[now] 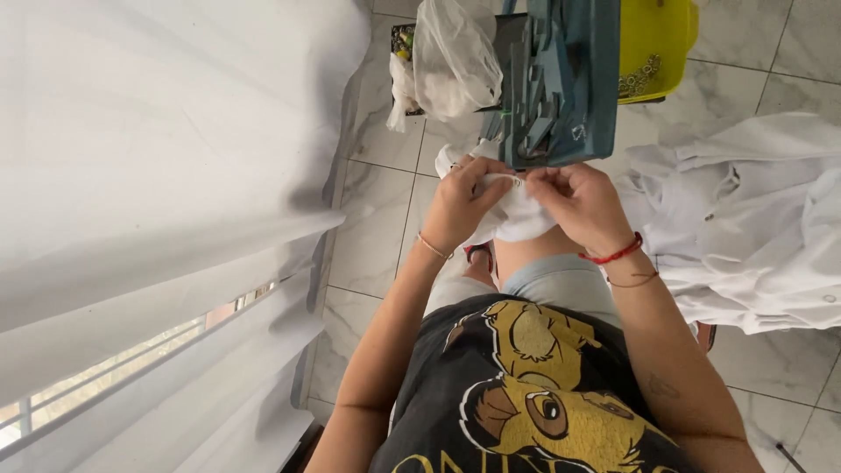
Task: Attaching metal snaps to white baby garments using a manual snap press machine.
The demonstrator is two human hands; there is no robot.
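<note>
Shirt: black with yellow lion print (534,394), closest to me.
Left hand (460,206): pinching white cloth (517,219).
Right hand (583,206): gripping its opposite edge; cloth between both hands.

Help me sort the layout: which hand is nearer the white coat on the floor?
Right hand: it is just beside the white coat. The left hand is further away, across the white cloth.

Both hands (526,201) on white cloth (517,219)

I see a marble-tiled floor (377,236). A heap of white garments (753,228) lies on it. A yellow tub (657,35) sits beyond.
</note>
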